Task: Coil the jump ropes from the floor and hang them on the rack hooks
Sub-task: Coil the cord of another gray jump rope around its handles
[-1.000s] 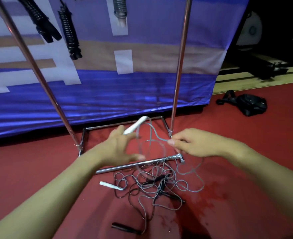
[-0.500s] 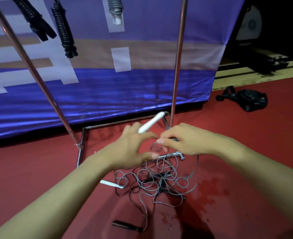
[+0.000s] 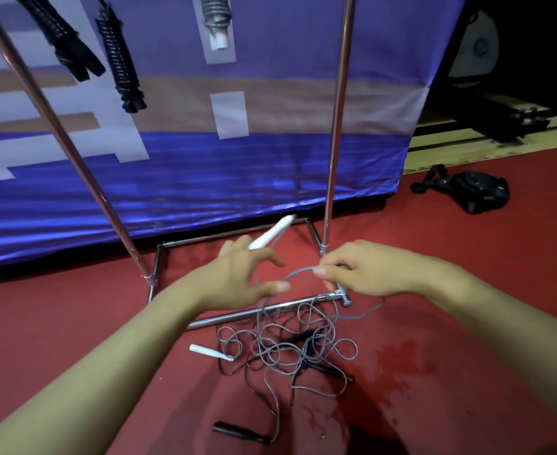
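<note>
Far left of left hand (image 3: 237, 277): slanted rack pole (image 3: 57, 126), with two coiled black ropes (image 3: 119, 57) hung above, against blue banner (image 3: 204, 165). Up and right of these: one coiled grey rope (image 3: 216, 11) with white handles, also hung. Three coiled ropes counted in all.

Left hand raised over red floor (image 3: 73, 323), fingers loosely spread, thumb extended toward right hand; white handle (image 3: 272, 232) gripped between fingers, tip projecting up and away from knuckles. Grey cord (image 3: 298, 274) arcing from left hand across gap to right hand.

Below both hands: horizontal base bar (image 3: 254, 315) of rack, lying between hands and tangle. Beyond bar, nearer viewer: tangled ropes (image 3: 287, 349) on floor, grey loops over black cord, strands crossing too densely to separate. Second white handle (image 3: 209, 351) at left edge of tangle, below left wrist. One black handle (image 3: 241, 433) nearest viewer, well below both hands; another dark handle partly buried in tangle.

Right hand (image 3: 365, 270) level with left, thumb and forefinger pinching grey cord, remaining fingers curled; cord trailing from under palm down into tangle. Upright rack pole (image 3: 336, 119) directly behind right hand's fingertips.

Far right, well apart from right hand: one black bag (image 3: 477, 193) on floor.
</note>
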The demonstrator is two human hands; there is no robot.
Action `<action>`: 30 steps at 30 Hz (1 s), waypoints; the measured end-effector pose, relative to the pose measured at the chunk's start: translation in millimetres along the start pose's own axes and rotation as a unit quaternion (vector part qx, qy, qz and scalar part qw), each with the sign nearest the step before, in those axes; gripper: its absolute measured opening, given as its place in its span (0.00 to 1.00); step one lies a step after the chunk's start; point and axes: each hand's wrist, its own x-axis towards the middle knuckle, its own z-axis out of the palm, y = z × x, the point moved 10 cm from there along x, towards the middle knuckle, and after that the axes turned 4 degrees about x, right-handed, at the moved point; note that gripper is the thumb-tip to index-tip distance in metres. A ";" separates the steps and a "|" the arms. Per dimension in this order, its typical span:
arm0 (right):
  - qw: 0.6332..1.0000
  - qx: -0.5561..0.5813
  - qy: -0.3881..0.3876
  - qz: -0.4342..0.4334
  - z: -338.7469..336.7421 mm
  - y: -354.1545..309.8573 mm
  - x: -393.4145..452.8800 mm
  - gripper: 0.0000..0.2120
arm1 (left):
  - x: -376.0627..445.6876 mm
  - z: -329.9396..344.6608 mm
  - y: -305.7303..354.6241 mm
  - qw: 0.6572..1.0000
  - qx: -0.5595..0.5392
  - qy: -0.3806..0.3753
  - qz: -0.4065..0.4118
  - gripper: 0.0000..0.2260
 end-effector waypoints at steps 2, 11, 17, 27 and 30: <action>0.999 -0.019 0.018 -0.026 0.3 -17.5 7.8 0.18 | 6.2 3.9 37.5 0.997 0.026 0.021 0.066 0.12; 0.980 0.028 -0.131 0.146 11.9 50.0 -15.6 0.25 | 10.2 -9.7 -55.5 0.982 0.187 0.008 -0.009 0.13; 1.000 0.022 0.004 0.009 -6.2 3.2 10.4 0.20 | 2.9 -8.7 -9.1 1.000 0.022 0.006 -0.019 0.22; 0.962 0.044 -0.189 0.191 32.5 47.5 -26.3 0.22 | 0.5 -45.6 -35.8 0.968 0.185 0.154 0.073 0.13; 0.979 0.122 -0.101 0.128 11.8 41.7 -27.0 0.21 | -11.5 -25.4 -82.2 0.976 0.204 0.026 -0.073 0.18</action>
